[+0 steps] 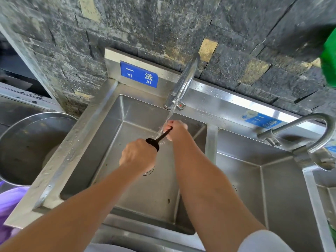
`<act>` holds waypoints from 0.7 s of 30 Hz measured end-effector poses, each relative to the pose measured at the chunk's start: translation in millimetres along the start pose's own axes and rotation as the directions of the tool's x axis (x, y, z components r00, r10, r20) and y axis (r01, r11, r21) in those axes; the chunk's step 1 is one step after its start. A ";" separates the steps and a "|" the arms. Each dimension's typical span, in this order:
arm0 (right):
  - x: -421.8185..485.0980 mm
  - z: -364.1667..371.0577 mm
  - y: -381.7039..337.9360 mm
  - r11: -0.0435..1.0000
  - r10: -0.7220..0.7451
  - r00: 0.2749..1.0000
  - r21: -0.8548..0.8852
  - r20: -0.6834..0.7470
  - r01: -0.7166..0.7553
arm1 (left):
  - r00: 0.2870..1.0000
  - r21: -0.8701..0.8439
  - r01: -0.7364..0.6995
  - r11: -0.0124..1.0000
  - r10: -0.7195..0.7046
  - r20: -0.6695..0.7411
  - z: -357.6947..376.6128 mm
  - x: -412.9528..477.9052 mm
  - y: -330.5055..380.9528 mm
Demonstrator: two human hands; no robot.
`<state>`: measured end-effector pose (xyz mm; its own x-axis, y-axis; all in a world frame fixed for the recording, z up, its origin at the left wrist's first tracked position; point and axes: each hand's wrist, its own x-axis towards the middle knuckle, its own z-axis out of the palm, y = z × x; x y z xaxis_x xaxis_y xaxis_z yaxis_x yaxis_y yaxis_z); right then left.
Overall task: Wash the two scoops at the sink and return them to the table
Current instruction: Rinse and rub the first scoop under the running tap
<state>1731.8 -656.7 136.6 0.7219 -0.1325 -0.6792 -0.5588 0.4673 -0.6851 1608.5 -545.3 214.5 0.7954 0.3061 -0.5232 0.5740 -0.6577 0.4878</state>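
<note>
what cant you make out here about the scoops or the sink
All in the head view:
- Second scoop: only one black scoop shows; the left hand could hide another.
- Scoop bowl: mostly covered by the left hand.
- Handle end: inside the right hand.
- Drain: mostly behind the left hand.
- Far label: too blurred to read.
- Table: outside the frame.

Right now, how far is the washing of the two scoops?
Done: the tap is running. In hand: one black scoop is under the water over the sink, the right hand gripping its handle, the left hand around its bowl end. Left: no second scoop is visible, so its state is unknown; this one has yet to go back to the table.
</note>
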 end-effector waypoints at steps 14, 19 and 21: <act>-0.8 -98.0 -63.6 0.987 -0.055 0.998 -0.148 0.007 0.056 | 0.962 -0.359 0.150 0.921 -0.052 0.268 -2.2 93.8 12.9; -14.7 -140.7 -65.4 0.994 -0.046 0.998 -0.106 -0.031 0.042 | 0.925 -0.545 0.184 0.818 0.044 0.377 25.7 98.2 27.1; -25.1 -149.7 -60.1 0.996 -0.023 1.000 -0.089 -0.002 0.022 | 0.899 -0.708 0.297 0.640 0.061 0.433 31.1 96.9 30.6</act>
<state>1686.1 -812.3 155.4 0.7335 -0.1448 -0.6641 -0.5766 0.3847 -0.7208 1697.1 -557.2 157.0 0.6662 -0.0627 -0.7432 0.7419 0.1572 0.6518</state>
